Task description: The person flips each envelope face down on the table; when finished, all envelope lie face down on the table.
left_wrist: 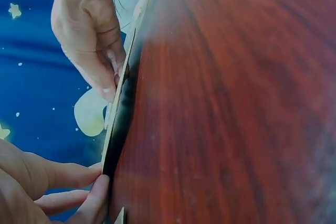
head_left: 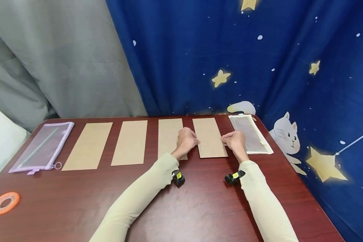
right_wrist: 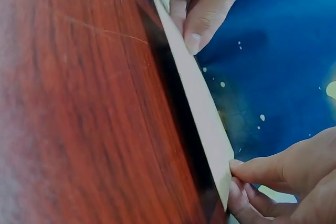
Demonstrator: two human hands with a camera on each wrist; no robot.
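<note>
In the head view my left hand [head_left: 187, 138] pinches the left edge of a tan kraft-paper rectangle [head_left: 210, 137], and my right hand [head_left: 234, 140] pinches its right edge. The rectangle lies nearly flat, with a dark shadow under it in both wrist views. Thumb and fingertips of the left hand [left_wrist: 50, 184] grip the near end of the thin sheet [left_wrist: 116, 98]. From the other side, the right hand [right_wrist: 286, 177] pinches the sheet [right_wrist: 202, 106] at its edge. Another tan rectangle [head_left: 166, 136] lies partly hidden behind my left hand.
Two more tan rectangles [head_left: 130, 143] [head_left: 89, 144] continue the row leftward. A purple mesh zip pouch [head_left: 45, 144] lies at the far left, a white-edged mesh pouch [head_left: 251, 132] at the right. An orange tape roll [head_left: 4, 203] sits front left on the dark red table [head_left: 181, 215]. Curtains hang behind.
</note>
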